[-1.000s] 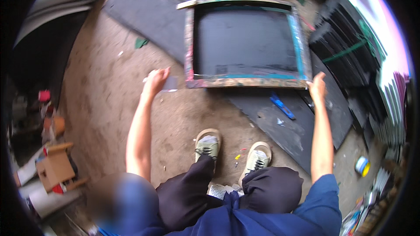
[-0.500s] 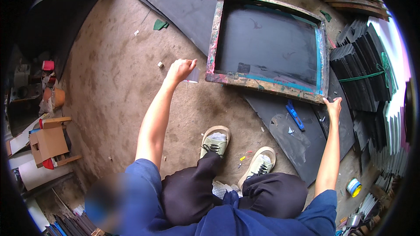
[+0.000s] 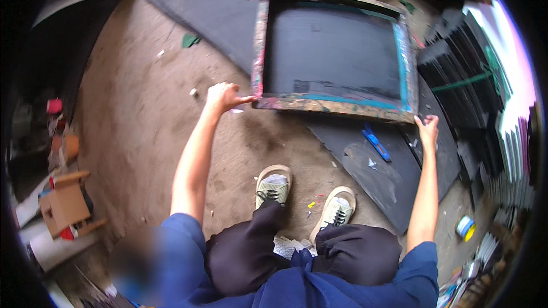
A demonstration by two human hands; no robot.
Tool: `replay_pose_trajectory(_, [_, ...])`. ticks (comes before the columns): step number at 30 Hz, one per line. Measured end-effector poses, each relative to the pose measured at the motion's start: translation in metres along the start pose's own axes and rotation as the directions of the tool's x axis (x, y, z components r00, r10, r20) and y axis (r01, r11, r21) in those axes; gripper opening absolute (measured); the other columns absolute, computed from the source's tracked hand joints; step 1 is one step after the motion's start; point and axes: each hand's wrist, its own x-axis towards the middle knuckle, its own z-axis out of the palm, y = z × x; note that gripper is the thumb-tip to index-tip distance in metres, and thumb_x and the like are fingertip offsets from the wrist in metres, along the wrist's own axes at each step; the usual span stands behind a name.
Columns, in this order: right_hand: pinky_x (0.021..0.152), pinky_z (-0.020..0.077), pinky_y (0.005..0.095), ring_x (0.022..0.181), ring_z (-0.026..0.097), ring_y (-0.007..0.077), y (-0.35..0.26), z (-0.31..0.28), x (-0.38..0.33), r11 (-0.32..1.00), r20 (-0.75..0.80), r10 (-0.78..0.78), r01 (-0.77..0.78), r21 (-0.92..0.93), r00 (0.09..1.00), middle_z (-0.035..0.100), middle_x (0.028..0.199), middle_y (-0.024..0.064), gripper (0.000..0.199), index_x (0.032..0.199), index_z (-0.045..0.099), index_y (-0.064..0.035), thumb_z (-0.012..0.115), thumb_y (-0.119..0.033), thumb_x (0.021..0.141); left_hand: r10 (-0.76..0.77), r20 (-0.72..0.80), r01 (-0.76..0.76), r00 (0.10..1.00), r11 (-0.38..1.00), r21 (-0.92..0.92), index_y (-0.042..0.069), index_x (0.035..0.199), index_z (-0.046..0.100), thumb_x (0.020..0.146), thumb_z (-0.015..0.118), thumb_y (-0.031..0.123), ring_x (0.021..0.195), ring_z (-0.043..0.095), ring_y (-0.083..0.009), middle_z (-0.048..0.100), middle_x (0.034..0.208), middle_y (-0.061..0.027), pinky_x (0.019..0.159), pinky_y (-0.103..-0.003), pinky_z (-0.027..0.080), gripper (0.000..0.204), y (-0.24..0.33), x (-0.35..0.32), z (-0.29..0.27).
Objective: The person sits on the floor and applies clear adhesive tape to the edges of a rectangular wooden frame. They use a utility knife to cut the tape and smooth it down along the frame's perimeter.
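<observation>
A wooden screen-printing frame [image 3: 337,106], stained with paint and edged with blue tape around its dark mesh, lies ahead over black sheets. At its near left corner is my left hand [image 3: 222,98]. Its thumb stretches out to the wood while the fingers stay apart from it, partly curled. My right hand [image 3: 428,131] is at the near right corner, thumb tip against the wood and fingers raised beside it, outside the frame. Neither hand is wrapped round the frame. Just below the left hand shows a small pale scrap [image 3: 237,110].
A blue utility knife [image 3: 377,142] lies on a black sheet [image 3: 379,179] before the frame. Stacked black sheets [image 3: 456,74] stand at right, near a small tub [image 3: 466,227]. A cardboard box [image 3: 65,208] is at left, a green scrap [image 3: 190,40] on the floor.
My left hand has come to the frame's near left corner and put its thumb out; before, it hung closed to the left. The right stays at its corner. The whole view has shifted.
</observation>
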Motion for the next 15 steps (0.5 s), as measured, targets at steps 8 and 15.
replay_pose_trajectory(8, [0.069, 0.0480, 0.0279, 0.077, 0.056, 0.0147, 0.027, -0.004, -0.063, 0.841, 0.034, 0.091, -0.095, 0.532, 0.995, 0.046, 0.100, 0.0097, 0.049, 0.110, 0.043, -0.0100, 0.058, 0.011, 0.067, 0.010, 0.023, -0.009, 1.000, 0.999, -0.043, 0.009, 0.091, 0.054, 0.054, 0.067, 0.065, 0.099, 0.052, -0.0263, 0.061, 0.089, -0.0063, 0.080, -0.049, 0.038, 0.068, 0.004, 0.012, -0.004])
replay_pose_trajectory(15, [0.070, 0.0478, 0.0266, 0.083, 0.051, 0.0175, 0.036, 0.021, -0.099, 0.927, 0.066, -0.019, -0.008, 0.376, 0.998, 0.041, 0.099, 0.0106, 0.045, 0.103, 0.043, -0.0053, 0.054, 0.016, 0.065, 0.073, -0.053, -0.072, 0.996, 0.997, 0.010, 0.009, 0.094, 0.050, 0.059, 0.071, 0.055, 0.097, 0.051, -0.0245, 0.057, 0.096, -0.0052, 0.078, -0.044, 0.040, 0.061, 0.006, 0.014, -0.001])
